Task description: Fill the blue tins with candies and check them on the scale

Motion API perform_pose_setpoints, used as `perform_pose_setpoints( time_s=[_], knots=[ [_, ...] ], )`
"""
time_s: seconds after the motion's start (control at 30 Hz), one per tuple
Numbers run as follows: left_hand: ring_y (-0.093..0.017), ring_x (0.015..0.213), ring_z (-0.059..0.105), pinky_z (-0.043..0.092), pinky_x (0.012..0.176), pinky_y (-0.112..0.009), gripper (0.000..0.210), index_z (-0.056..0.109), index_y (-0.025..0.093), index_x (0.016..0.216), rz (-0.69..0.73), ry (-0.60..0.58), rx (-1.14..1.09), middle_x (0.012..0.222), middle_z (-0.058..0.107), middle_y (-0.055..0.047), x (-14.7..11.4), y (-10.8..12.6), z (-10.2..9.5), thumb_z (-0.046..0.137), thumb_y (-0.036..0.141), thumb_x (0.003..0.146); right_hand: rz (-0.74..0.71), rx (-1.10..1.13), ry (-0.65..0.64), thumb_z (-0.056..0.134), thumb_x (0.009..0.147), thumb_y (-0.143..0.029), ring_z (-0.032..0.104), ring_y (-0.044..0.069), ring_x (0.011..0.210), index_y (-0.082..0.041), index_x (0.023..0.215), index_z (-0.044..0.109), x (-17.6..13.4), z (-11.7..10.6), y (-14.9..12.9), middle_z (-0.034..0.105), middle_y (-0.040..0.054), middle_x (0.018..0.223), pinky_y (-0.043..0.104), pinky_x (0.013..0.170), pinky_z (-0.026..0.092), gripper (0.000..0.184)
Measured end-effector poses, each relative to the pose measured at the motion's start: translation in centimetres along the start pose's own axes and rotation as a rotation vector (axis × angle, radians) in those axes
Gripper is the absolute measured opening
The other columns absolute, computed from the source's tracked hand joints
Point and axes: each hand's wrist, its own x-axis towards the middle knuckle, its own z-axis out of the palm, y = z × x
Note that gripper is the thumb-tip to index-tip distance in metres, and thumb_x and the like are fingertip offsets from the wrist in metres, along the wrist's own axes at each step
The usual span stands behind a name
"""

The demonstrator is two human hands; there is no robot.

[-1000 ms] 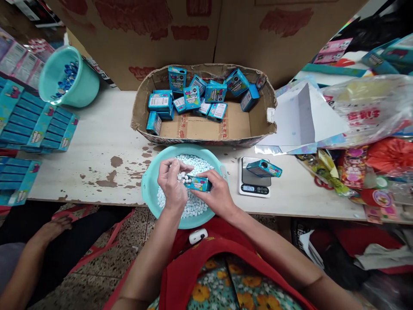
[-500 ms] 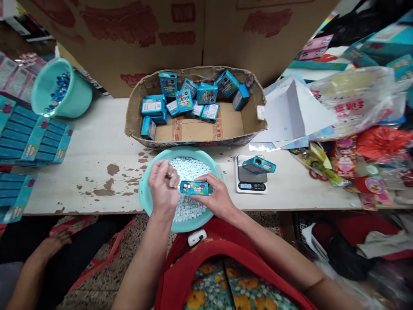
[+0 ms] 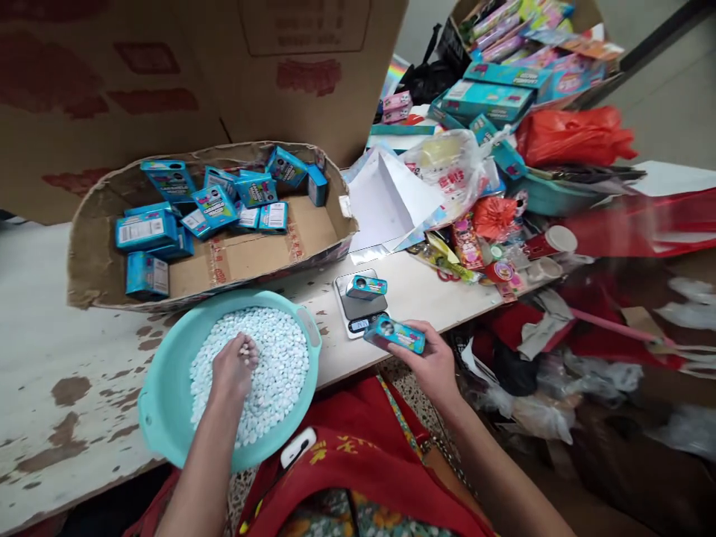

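My right hand (image 3: 428,362) is closed round a small blue candy box (image 3: 407,335), held at the front edge of the digital scale (image 3: 366,325). A round opening shows in the box's narrow face. Another blue candy box (image 3: 368,287) lies on the scale's plate; the display is lit, its figures too blurred to read surely. Over the turquoise basin (image 3: 162,403) hangs my left hand (image 3: 232,369), fingers curled in around a few small pale candies. Many white candies (image 3: 274,365) fill the basin beneath it.
Behind the basin stands a cut-down cardboard box (image 3: 251,257) with several blue candy boxes in it. White paper sheets (image 3: 385,198), a clear plastic bag (image 3: 447,171) and a red bag (image 3: 495,216) crowd the right side. A large carton (image 3: 195,89) rises at the back.
The view has swung right. My right hand has carried the candy box from above the basin to the scale. My left hand has lowered over the candies, away from the box.
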Motion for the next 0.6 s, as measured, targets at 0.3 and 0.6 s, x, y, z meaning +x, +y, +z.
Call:
perform_pose_setpoints(
  time_s=[0.3,0.6],
  knots=[
    [-0.015,0.070,0.058,0.051,0.068,-0.029,0.012,0.049,0.017,0.069,0.122,-0.125,-0.159,0.068,0.054,-0.002,1.1,3.2,1.1,0.056,0.025,0.076,-0.007,-0.182,0.553,0.073,0.065,-0.043,0.058,0.019,0.082,-0.015,0.100,0.056,9.5,-4.4,11.4,0.061,0.0056,0.092,0.039,0.081,0.049,0.048],
    [-0.022,0.080,0.054,0.040,0.069,-0.031,0.031,0.058,0.020,0.077,0.850,-0.142,1.427,0.082,0.060,-0.008,0.4,-4.0,1.0,0.045,0.046,0.086,-0.401,-0.486,0.517,0.072,0.072,-0.039,0.041,0.029,0.124,-0.015,0.123,0.048,7.8,-2.1,8.9,0.048,0.0171,0.129,0.049,0.104,0.034,0.062]
  ],
)
